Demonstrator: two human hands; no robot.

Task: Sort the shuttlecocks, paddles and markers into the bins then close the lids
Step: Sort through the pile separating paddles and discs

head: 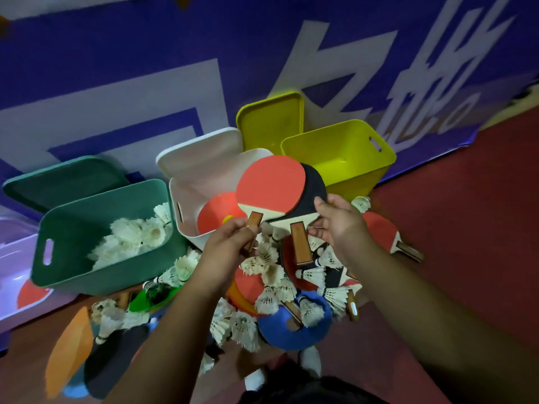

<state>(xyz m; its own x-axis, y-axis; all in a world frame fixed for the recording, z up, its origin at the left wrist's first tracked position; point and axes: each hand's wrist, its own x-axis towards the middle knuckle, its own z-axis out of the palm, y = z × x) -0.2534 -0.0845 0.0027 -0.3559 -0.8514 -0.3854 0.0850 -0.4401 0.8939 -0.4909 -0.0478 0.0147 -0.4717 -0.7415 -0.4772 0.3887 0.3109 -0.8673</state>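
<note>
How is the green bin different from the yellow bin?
The green bin holds a heap of white shuttlecocks; the yellow bin shows nothing inside, where I can see into it. The green bin stands on the left, the yellow bin on the right. Both are open, with the green lid and the yellow lid propped up behind them.

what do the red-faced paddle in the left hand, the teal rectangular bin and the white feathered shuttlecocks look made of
Red-faced paddle: matte rubber sheet on a pale wooden blade, bare wood showing above the glossy brown handle that the left hand grips. Teal bin: probably moulded plastic, smooth, with a cut-out handle slot. Shuttlecocks: seemingly real white feathers, frayed edges.
</note>
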